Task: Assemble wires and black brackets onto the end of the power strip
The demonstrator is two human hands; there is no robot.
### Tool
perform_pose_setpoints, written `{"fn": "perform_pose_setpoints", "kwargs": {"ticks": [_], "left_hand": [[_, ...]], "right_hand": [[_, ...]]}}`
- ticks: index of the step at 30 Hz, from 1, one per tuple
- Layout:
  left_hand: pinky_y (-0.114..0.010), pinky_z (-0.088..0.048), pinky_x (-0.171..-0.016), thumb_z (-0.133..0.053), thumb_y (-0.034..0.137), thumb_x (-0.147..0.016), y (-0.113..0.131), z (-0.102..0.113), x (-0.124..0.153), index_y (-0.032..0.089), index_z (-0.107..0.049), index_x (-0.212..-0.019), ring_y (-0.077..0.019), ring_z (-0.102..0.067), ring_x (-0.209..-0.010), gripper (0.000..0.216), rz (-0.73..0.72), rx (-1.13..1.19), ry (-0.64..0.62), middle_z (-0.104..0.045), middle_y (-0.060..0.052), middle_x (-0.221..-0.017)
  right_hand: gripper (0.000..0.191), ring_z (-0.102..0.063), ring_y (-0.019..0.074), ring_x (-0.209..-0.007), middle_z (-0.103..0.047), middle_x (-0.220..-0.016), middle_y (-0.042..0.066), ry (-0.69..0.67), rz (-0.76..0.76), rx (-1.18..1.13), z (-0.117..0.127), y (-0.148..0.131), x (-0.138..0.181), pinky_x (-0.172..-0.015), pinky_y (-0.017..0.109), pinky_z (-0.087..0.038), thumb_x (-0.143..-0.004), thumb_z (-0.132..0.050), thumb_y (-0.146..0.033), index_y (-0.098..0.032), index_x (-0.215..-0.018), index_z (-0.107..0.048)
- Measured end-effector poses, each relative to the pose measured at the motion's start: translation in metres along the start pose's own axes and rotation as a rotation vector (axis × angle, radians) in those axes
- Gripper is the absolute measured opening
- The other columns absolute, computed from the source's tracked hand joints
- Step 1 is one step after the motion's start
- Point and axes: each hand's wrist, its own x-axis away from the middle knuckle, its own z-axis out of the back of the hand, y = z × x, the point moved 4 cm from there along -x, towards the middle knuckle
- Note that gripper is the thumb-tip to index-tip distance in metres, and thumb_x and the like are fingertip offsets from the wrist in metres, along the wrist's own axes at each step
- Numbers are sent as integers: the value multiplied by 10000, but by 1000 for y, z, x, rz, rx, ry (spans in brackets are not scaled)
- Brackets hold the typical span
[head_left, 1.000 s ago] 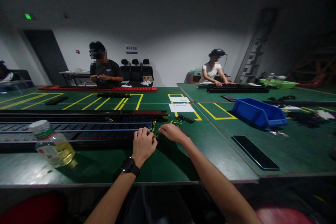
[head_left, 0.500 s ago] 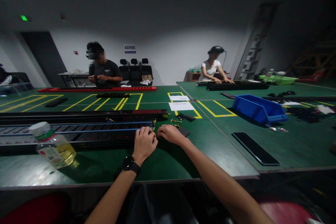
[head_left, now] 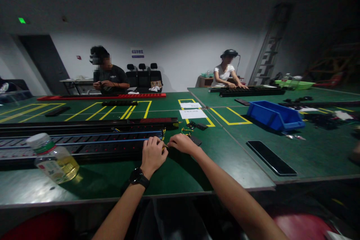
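Note:
My left hand (head_left: 154, 155), with a dark watch on its wrist, lies over the right end of a long black slotted rail (head_left: 112, 149). Its fingers are curled closed around a thin yellowish wire (head_left: 163, 149), only partly visible. Close beside it, my right hand (head_left: 181, 143) pinches at the same spot, thumb and index together near the wire's tip. What exactly lies between the fingertips is small and mostly hidden. Blue strips run along the rail, which has rows of red dots. Behind my right hand sits a flat black piece (head_left: 196, 140).
A bottle of yellow liquid (head_left: 56, 161) stands before the rail. Small black parts (head_left: 197, 125) and paper sheets (head_left: 192, 114) lie beyond my hands. To the right are a phone (head_left: 271, 158) and a blue bin (head_left: 274, 115). Two people work across the green table (head_left: 236, 165).
The view has shifted slightly. My hands keep almost the same pose at the rail's end, and a little more of the yellowish wire shows between them.

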Motion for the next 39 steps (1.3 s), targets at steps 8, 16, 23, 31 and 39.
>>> {"fn": "perform_pose_setpoints", "kwargs": {"ticks": [8,16,23,31,39], "left_hand": [[-456,-414,-866,-599,299,-920,0,1,0,205,-735,-902,-302,-565,-1041,166,18,-11,9,-672,-118,-1040],[-462,-415,-869,-598,294,-916,0,1,0,208,-739,-881,-299,-566,-1035,169,33,1,22,-672,-113,-1025],[-457,-416,-865,-584,278,-924,-1,0,0,212,-737,-870,-285,-566,-1015,175,14,8,31,-674,-103,-1015],[-462,-419,-862,-595,263,-914,-1,-1,0,212,-732,-842,-289,-569,-1014,163,22,28,34,-678,-106,-1003],[-459,-423,-866,-594,272,-918,-1,-1,0,219,-731,-849,-285,-572,-1011,162,22,7,28,-682,-105,-1011]], "right_hand": [[303,-718,208,-878,-793,-943,89,14,-30,31,4,0,3,-725,252,-411,-1042,-598,-411,-207,-940,-797],[321,-720,215,-854,-784,-918,103,-1,-59,59,3,-4,4,-713,262,-405,-1056,-555,-382,-195,-903,-766],[299,-713,207,-843,-782,-917,94,-20,-69,45,4,-6,5,-710,253,-405,-1049,-560,-382,-196,-939,-767],[305,-718,207,-834,-782,-901,88,1,-55,62,0,-3,3,-680,260,-384,-1041,-560,-382,-197,-905,-760],[300,-728,215,-884,-786,-942,91,-22,-75,45,0,-4,4,-721,254,-411,-1049,-559,-392,-200,-948,-766]]}}
